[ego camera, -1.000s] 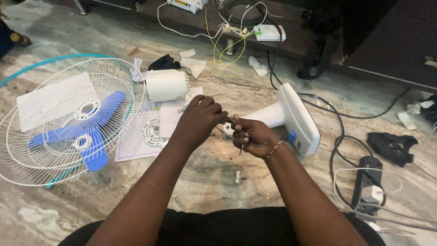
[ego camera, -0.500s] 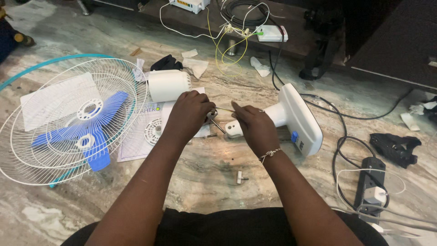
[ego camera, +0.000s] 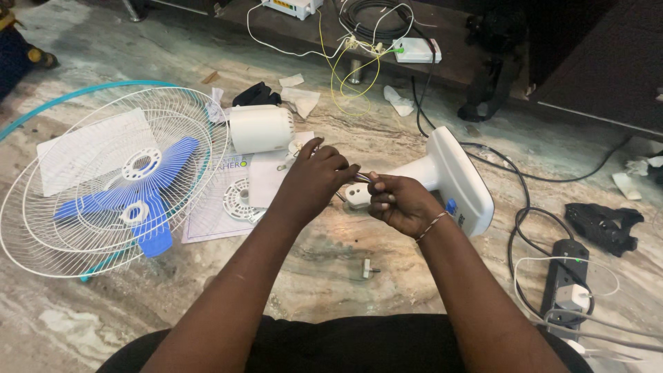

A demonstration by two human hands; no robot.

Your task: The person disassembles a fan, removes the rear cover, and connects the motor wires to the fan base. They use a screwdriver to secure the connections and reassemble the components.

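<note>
1. Left hand (ego camera: 314,181) and right hand (ego camera: 400,202) meet above the marble floor, fingertips pinched together on a thin wire end (ego camera: 362,178).
2. Just behind them lies the white fan stand (ego camera: 452,176), tipped on its side, neck pointing toward the hands, its wide base to the right with a blue button showing.

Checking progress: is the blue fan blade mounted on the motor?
No. The blue three-bladed plastic fan blade lies loose inside the white wire guard.
</note>
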